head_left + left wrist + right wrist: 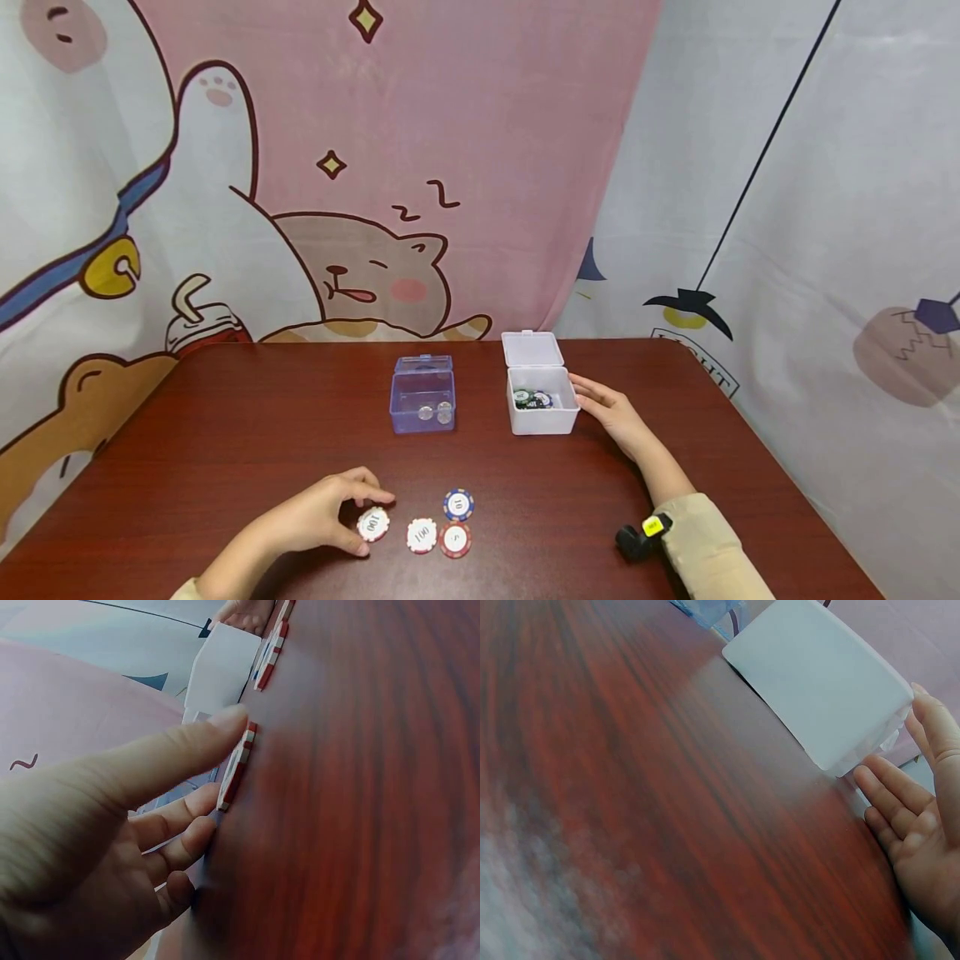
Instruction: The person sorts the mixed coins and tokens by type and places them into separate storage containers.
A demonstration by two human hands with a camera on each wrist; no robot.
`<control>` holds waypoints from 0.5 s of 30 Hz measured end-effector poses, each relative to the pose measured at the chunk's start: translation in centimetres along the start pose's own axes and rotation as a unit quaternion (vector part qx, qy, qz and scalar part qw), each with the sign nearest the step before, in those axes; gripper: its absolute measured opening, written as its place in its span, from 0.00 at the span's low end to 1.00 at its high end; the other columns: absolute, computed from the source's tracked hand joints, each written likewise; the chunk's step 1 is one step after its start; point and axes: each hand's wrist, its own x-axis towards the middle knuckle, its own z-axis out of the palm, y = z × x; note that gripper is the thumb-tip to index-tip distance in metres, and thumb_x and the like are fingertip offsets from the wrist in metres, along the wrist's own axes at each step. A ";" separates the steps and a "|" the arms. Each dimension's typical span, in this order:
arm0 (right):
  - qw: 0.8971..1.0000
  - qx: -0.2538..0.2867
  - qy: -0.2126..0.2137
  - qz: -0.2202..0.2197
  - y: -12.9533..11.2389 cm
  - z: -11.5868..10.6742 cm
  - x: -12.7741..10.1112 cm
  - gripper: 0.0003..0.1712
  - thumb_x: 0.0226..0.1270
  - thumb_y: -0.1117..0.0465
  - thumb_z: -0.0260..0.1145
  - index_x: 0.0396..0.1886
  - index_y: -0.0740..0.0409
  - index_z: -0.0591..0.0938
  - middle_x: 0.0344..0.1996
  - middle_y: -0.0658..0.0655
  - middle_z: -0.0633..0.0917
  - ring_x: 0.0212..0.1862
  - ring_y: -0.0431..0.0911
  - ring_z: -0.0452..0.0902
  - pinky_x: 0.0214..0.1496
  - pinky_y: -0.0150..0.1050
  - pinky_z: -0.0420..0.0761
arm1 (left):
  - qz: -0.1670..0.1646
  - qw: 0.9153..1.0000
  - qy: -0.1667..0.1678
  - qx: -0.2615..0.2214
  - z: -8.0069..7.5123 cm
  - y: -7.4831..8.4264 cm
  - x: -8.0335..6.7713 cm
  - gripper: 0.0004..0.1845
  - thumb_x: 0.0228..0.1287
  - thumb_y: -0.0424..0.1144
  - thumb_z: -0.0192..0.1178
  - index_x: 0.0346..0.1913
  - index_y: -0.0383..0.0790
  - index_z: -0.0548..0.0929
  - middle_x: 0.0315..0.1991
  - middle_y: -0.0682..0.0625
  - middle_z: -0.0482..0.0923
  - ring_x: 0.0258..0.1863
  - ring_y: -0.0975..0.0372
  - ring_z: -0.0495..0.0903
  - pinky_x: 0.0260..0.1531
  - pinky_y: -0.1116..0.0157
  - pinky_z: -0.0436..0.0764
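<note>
Spanning the whole view:
Bench point(225, 433): dark red wood, carrying everything.
White box point(542, 410): lid tipped back, chips inside, so it likely serves as the collecting bin.
Blue box point(422, 402): clear, beside it, apart.
Right hand point(611, 410): fingers straight, resting against the white box's side, apparently steadying it.
Left hand point(326, 515): thumb and fingers pinching the white-red chip point(372, 524).
White-red chip: near bench edge, lying flat, face up; round, no long axis.
Three other chips point(448, 527): just right.
</note>
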 end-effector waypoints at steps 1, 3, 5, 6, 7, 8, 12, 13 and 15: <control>1.000 0.001 -0.001 -0.002 0.0 0.0 0.0 0.28 0.70 0.58 0.61 0.68 0.60 0.70 0.59 0.66 0.75 0.60 0.50 0.71 0.55 0.30 0.69 | 0.001 1.000 -0.001 0.001 0.0 0.0 0.0 0.29 0.43 0.42 0.76 0.53 0.38 0.83 0.44 0.54 0.76 0.42 0.62 0.75 0.43 0.64 0.74; 1.000 0.004 0.000 -0.002 -0.1 0.0 0.0 0.28 0.70 0.59 0.61 0.67 0.60 0.70 0.59 0.66 0.75 0.59 0.49 0.71 0.54 0.29 0.70 | -0.001 1.000 -0.005 0.002 0.0 -0.1 0.0 0.29 0.43 0.40 0.76 0.53 0.38 0.83 0.44 0.55 0.76 0.43 0.63 0.75 0.45 0.65 0.74; 1.000 0.003 0.000 0.001 0.0 0.0 0.0 0.28 0.70 0.58 0.61 0.67 0.60 0.70 0.59 0.66 0.75 0.59 0.48 0.72 0.54 0.29 0.70 | -0.004 1.000 -0.008 0.003 0.0 -0.1 0.0 0.28 0.42 0.38 0.76 0.52 0.39 0.84 0.44 0.55 0.76 0.44 0.63 0.75 0.46 0.66 0.73; 1.000 0.001 0.000 0.002 0.0 0.0 0.0 0.28 0.70 0.58 0.61 0.68 0.59 0.70 0.59 0.66 0.75 0.59 0.47 0.71 0.54 0.29 0.70 | -0.006 1.000 -0.009 0.004 0.0 -0.1 0.0 0.28 0.42 0.38 0.76 0.52 0.40 0.84 0.44 0.56 0.76 0.44 0.64 0.75 0.46 0.66 0.73; 1.000 0.002 0.000 0.002 0.0 0.0 0.0 0.28 0.70 0.58 0.61 0.68 0.59 0.70 0.59 0.66 0.75 0.59 0.47 0.71 0.54 0.29 0.70 | -0.008 1.000 -0.009 0.006 -0.1 -0.2 0.0 0.28 0.42 0.37 0.76 0.52 0.40 0.84 0.43 0.56 0.76 0.44 0.64 0.75 0.46 0.66 0.73; 1.000 0.002 0.001 0.003 0.0 0.0 0.0 0.28 0.70 0.58 0.61 0.67 0.59 0.71 0.59 0.66 0.75 0.59 0.47 0.71 0.54 0.29 0.70 | -0.010 1.000 -0.010 0.006 -0.1 -0.2 0.0 0.28 0.41 0.37 0.76 0.52 0.41 0.84 0.43 0.57 0.76 0.44 0.64 0.75 0.46 0.66 0.73; 1.000 0.006 0.000 0.007 -0.5 0.1 -0.1 0.27 0.71 0.61 0.60 0.68 0.61 0.70 0.60 0.67 0.74 0.60 0.51 0.70 0.53 0.28 0.70 | -0.016 1.000 -0.009 0.004 -0.1 -0.4 0.1 0.26 0.41 0.36 0.76 0.50 0.42 0.85 0.42 0.58 0.76 0.43 0.65 0.74 0.44 0.66 0.74; 1.000 0.008 -0.001 0.007 -0.6 0.1 -0.2 0.27 0.71 0.61 0.60 0.68 0.61 0.70 0.60 0.67 0.74 0.60 0.51 0.70 0.53 0.28 0.70 | -0.018 1.000 -0.010 0.001 -0.1 -0.4 0.1 0.26 0.41 0.36 0.76 0.49 0.42 0.86 0.42 0.58 0.76 0.42 0.65 0.74 0.43 0.66 0.75; 1.000 0.008 -0.002 0.009 -0.7 0.1 -0.2 0.27 0.71 0.61 0.60 0.68 0.61 0.69 0.60 0.67 0.74 0.61 0.53 0.69 0.53 0.28 0.70 | -0.020 1.000 -0.010 -0.001 -0.1 -0.4 0.1 0.25 0.41 0.36 0.76 0.49 0.43 0.86 0.41 0.58 0.76 0.41 0.66 0.74 0.42 0.66 0.75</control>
